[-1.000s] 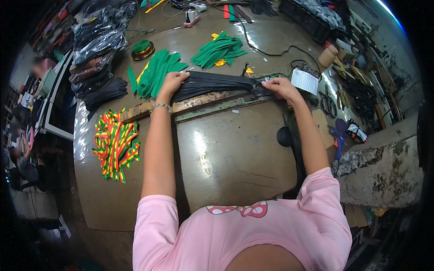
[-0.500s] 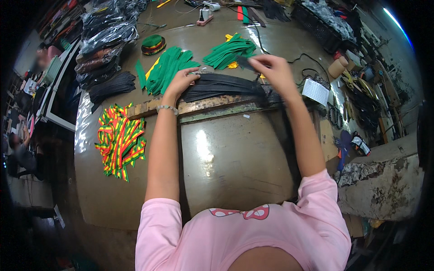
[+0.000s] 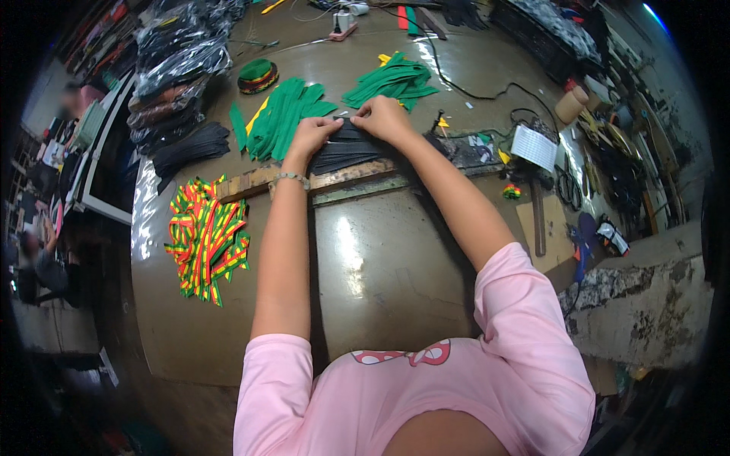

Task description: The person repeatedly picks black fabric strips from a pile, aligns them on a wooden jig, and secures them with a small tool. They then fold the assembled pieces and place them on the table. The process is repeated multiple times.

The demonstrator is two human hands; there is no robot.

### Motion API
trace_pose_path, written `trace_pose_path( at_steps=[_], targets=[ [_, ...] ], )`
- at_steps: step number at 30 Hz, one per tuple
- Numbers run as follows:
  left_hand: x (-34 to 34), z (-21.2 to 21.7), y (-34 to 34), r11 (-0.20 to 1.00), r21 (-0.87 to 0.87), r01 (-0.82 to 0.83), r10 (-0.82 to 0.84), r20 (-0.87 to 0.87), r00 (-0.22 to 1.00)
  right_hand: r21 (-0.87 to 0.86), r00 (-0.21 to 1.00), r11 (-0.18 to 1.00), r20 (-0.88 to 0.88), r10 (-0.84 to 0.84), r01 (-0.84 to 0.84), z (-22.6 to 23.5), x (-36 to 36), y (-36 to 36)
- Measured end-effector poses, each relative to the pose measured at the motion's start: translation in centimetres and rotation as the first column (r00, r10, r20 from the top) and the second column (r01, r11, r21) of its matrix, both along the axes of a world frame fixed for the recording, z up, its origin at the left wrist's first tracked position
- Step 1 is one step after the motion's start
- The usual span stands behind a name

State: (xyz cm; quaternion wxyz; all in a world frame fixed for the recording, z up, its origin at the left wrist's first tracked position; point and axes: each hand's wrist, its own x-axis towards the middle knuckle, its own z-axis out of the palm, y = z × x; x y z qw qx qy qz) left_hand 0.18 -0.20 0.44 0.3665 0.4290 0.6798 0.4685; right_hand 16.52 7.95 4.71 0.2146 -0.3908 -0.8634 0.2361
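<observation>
The brown table (image 3: 190,342) bears gridded paper (image 3: 534,149); left fingers (image 3: 327,125) and right fingers (image 3: 368,112) pinch black strips (image 3: 344,156).

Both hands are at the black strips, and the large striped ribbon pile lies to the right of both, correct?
Wrong side: the head view shows the large striped ribbon pile left of both the left hand and the right hand, which are indeed at the black strips.

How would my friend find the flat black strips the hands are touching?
On the big, shiny brown table, find the long, worn wooden bar. The flat, cloth-like black strips lie along its far side. The left hand and right hand touch them; nobody touches the similar black bundle farther left.
</observation>
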Motion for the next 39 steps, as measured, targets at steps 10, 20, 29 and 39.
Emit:
trace_pose_path(
  at_steps=[10,20,29,39],
  targets=[
    [-0.4,-0.6,0.9,1.0,-0.021,0.001,-0.001,-0.019,1.0,-0.268,0.999,0.963,-0.04,-0.035,0.023,4.0,17.9,3.3],
    [-0.3,-0.5,0.7,1.0,-0.013,0.002,-0.003,-0.047,0.999,-0.624,0.983,0.78,-0.111,-0.145,0.044,-2.2,20.9,2.1],
    [-1.1,1.2,-1.6,0.98,-0.042,0.193,-0.192,0.03,0.981,0.011,0.917,0.992,-0.381,0.121,-0.127,3.6,8.3,0.1],
    [-0.7,0.8,-0.6,0.999,-0.024,0.025,-0.022,0.089,0.996,0.051,0.996,0.998,-0.089,-0.03,0.034,-1.4,-1.3,-1.0]
  ],
)
